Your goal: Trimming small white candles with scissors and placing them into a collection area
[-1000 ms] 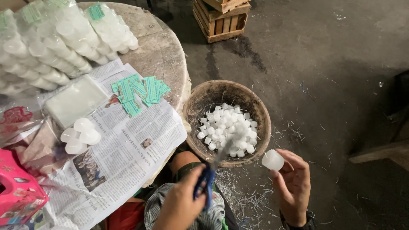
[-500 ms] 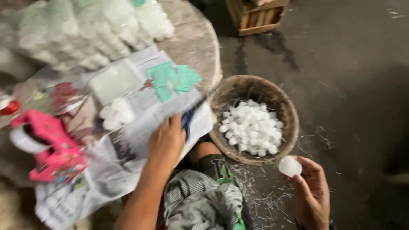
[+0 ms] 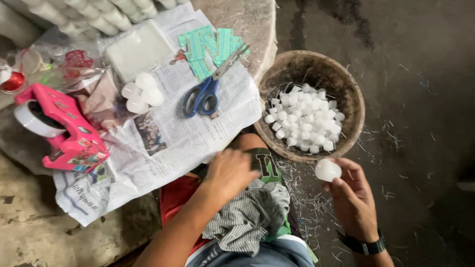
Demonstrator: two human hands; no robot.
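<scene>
My right hand (image 3: 352, 198) holds a small white round piece (image 3: 327, 170) just below the rim of a brown basket (image 3: 354, 94) filled with several similar white pieces (image 3: 306, 118). My left hand (image 3: 228, 173) rests empty on my lap, against a striped cloth (image 3: 247, 217), fingers loosely curled. Blue-handled scissors (image 3: 204, 92) lie on the newspaper (image 3: 168, 143) covering the table, apart from both hands. Three white round pieces (image 3: 138, 95) sit on the paper beside them.
A pink tape dispenser (image 3: 64, 129) stands at the left. Green paper strips (image 3: 210, 44) and a flat white block (image 3: 138, 49) lie at the back of the paper. Rows of bagged white items (image 3: 104, 17) fill the far table. Straw litters the dark floor.
The scissors left my left hand and now lie on the newspaper. My left hand drew back to my lap. My right hand still holds the white piece.
</scene>
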